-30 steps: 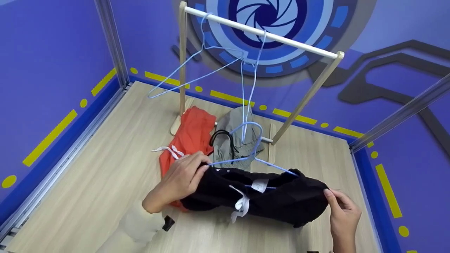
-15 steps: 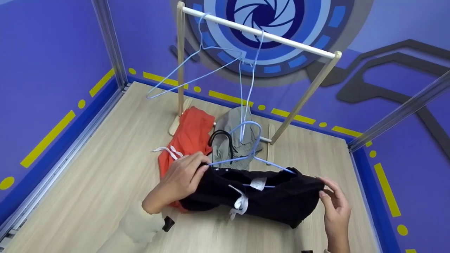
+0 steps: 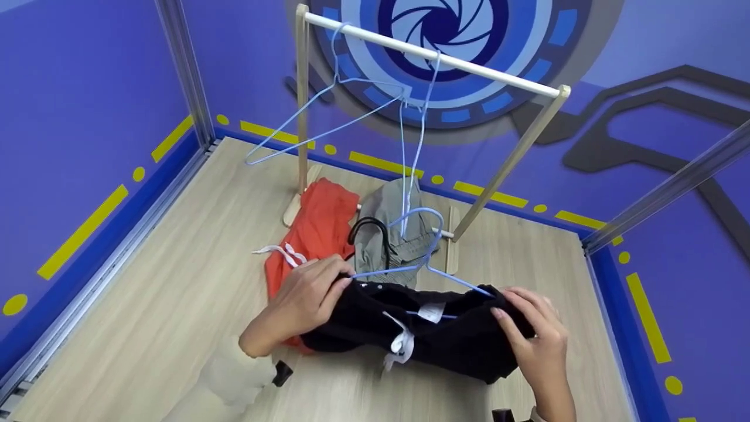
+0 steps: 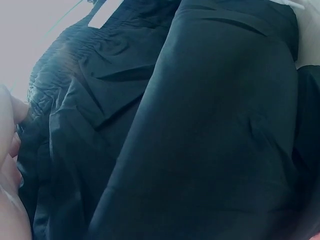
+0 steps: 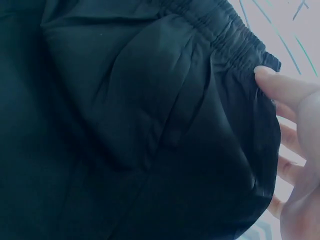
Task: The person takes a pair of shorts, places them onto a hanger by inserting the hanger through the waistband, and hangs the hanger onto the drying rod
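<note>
Black shorts (image 3: pixel 451 340) with an elastic waistband and a tied white drawstring (image 3: pixel 401 346) are spread between both hands. A blue hanger (image 3: pixel 430 261) sits inside the open waist, its hook standing above the fabric; a white label shows within. My left hand (image 3: pixel 307 293) pinches the waistband's left corner, right where the hanger's arm enters. At the opposite corner, my right hand (image 3: pixel 536 328) grips the waistband between thumb and fingers. In the right wrist view the thumb (image 5: pixel 267 75) lies on the gathered edge, with the other fingers behind the cloth.
Behind the shorts stands a wooden rack (image 3: pixel 515 158) with a white rail (image 3: pixel 433 53). Blue hangers (image 3: pixel 319 140) hang from it. Orange clothing (image 3: pixel 322 217) with a white cord and a grey garment (image 3: pixel 378 205) lie at its foot, beside black hooks (image 3: pixel 369 221).
My right hand has moved left from the shorts' outer right edge, up to the waistband corner beside the hanger's arm, and grips there. My left hand keeps its hold almost unmoved.
</note>
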`<state>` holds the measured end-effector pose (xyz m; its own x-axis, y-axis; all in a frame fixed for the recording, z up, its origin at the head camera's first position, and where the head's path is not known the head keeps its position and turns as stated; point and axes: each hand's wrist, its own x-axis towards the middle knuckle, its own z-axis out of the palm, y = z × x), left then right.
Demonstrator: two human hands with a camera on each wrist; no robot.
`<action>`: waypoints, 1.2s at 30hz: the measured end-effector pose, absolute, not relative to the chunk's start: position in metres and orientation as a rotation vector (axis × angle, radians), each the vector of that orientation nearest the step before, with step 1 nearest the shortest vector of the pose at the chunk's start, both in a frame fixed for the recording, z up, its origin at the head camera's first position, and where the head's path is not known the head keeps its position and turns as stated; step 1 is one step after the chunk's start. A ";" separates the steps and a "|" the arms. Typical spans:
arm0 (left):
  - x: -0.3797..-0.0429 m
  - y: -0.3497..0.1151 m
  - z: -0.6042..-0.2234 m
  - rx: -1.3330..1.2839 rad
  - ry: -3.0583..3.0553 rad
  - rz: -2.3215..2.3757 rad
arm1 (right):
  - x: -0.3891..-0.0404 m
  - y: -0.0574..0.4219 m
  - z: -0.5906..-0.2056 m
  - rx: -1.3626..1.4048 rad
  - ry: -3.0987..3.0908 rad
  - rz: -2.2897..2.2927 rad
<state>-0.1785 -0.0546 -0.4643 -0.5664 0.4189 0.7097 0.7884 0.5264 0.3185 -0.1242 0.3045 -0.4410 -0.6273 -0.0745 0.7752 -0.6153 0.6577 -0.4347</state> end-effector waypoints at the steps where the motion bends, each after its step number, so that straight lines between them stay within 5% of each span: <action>1: -0.178 -0.054 -0.464 -0.979 -2.205 -0.856 | -0.125 0.305 -0.443 0.536 -2.119 0.906; 36: -0.182 -0.084 -0.471 -0.922 -2.201 -1.082 | -0.122 0.329 -0.446 0.374 -2.117 0.872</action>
<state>-0.1821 -0.0844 -0.4715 -0.6357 0.3464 0.6898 0.7577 0.4506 0.4721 -0.1221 0.3289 -0.4455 -0.6376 0.0279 0.7699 -0.5223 0.7189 -0.4586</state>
